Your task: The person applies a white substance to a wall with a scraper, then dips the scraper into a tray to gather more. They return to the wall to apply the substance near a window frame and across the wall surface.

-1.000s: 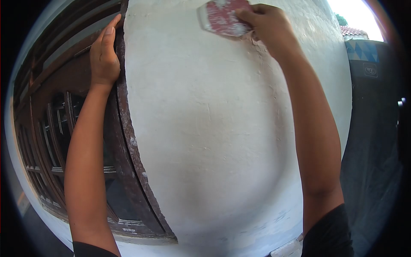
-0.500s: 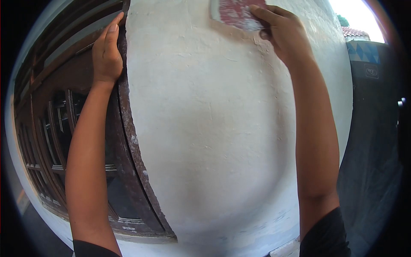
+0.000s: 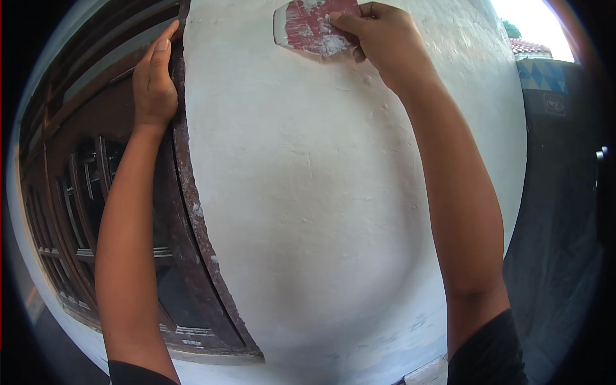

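High on the white wall (image 3: 289, 173), my right hand (image 3: 388, 42) pinches a flat red putty spreader (image 3: 312, 29) between thumb and fingers. White smears cover much of its face, and its lower corners are angled. Its blade lies against or very near the wall; the exact contact is hard to see. On the left, my left hand (image 3: 155, 83) rests with outstretched fingers against the dark brown wooden frame (image 3: 181, 141), at the wall's left edge. Nothing is held in it.
A brown wooden window with glass panes (image 3: 86, 179) fills the left side. The wall has small bumps and cracks. To the right hangs a dark sheet (image 3: 552, 192) with a blue patterned band (image 3: 544, 76). A tiled roof (image 3: 529, 48) shows beyond.
My right hand has moved left along the upper wall with the red putty spreader, and slightly down. My left hand stays against the frame, while the view has shifted slightly.
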The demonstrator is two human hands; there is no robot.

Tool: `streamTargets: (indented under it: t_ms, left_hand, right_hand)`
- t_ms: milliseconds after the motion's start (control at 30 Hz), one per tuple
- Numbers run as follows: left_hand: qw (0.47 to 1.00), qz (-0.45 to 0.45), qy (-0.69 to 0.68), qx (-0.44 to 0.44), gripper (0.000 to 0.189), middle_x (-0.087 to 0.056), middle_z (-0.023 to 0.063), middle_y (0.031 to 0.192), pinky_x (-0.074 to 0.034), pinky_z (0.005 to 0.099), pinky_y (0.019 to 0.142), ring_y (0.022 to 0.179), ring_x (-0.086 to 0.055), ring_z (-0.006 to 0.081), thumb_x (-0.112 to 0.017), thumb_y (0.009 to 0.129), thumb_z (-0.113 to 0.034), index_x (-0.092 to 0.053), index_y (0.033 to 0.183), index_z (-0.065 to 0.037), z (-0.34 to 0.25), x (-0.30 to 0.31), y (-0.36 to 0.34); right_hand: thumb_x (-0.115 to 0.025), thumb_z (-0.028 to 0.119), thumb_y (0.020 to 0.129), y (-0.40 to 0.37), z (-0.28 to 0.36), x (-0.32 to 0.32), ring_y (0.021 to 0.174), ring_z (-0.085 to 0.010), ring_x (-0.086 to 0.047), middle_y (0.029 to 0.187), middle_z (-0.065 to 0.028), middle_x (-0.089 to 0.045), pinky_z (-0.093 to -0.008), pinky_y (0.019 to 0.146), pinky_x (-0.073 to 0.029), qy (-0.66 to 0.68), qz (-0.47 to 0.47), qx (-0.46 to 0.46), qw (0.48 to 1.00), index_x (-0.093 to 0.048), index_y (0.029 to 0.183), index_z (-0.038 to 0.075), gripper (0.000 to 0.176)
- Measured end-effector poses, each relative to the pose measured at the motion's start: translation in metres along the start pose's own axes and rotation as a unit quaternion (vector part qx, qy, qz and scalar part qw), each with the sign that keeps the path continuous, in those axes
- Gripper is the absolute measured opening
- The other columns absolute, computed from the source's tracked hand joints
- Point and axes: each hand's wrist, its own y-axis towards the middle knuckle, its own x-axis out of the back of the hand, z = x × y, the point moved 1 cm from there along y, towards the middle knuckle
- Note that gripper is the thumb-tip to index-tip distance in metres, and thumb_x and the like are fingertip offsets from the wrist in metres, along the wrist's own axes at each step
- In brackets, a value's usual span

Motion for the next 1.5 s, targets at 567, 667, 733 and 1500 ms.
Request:
streamTargets:
  t_ms: [567, 667, 733, 1500]
  left_hand:
    - [1.0, 0.011, -0.012, 0.011, 0.058, -0.062, 0.0216, 0.133, -0.038, 0.034, 0.11, 0.128, -0.055, 0.0311, -0.035, 0.103, -0.04, -0.058, 0.133, 0.004, -0.006, 0.001, -0.002]
    - [1.0, 0.013, 0.0, 0.006, 0.058, -0.062, 0.0221, 0.133, -0.037, 0.0341, 0.11, 0.129, -0.055, 0.0315, -0.035, 0.103, -0.04, -0.058, 0.133, 0.004, -0.004, 0.0, -0.002]
    - [1.0, 0.008, -0.007, 0.007, 0.058, -0.062, 0.0223, 0.133, -0.037, 0.034, 0.11, 0.128, -0.055, 0.0314, -0.035, 0.103, -0.04, -0.058, 0.133, 0.004, -0.006, -0.001, -0.003]
    - [1.0, 0.02, 0.0, 0.005, 0.057, -0.062, 0.0235, 0.132, -0.038, 0.0343, 0.109, 0.127, -0.056, 0.033, -0.034, 0.103, -0.037, -0.058, 0.133, 0.004, -0.009, 0.002, -0.003]
  right_hand:
    - [-0.073, 0.028, 0.089, 0.032, -0.055, 0.06, 0.062, -0.0068, -0.051, 0.081, -0.0043, -0.067, -0.0236, 0.054, -0.04, -0.086, -0.032, 0.03, 0.995, -0.069, 0.11, -0.006, 0.041]
    - [-0.072, 0.024, 0.09, 0.031, -0.062, 0.088, 0.067, -0.0102, -0.059, 0.09, -0.0083, -0.071, -0.0256, 0.061, -0.048, 0.021, -0.018, -0.032, 0.999, -0.067, 0.117, -0.007, 0.042]
    - [-0.073, 0.025, 0.09, 0.026, -0.052, 0.078, 0.067, -0.0106, -0.059, 0.089, -0.0077, -0.071, -0.0259, 0.062, -0.048, 0.054, -0.013, -0.01, 0.998, -0.067, 0.117, -0.007, 0.043]
    - [-0.071, 0.023, 0.091, 0.04, -0.035, 0.034, 0.066, -0.0081, -0.06, 0.089, -0.0074, -0.07, -0.0213, 0.058, -0.048, -0.016, -0.002, -0.041, 0.999, -0.066, 0.115, -0.009, 0.04]
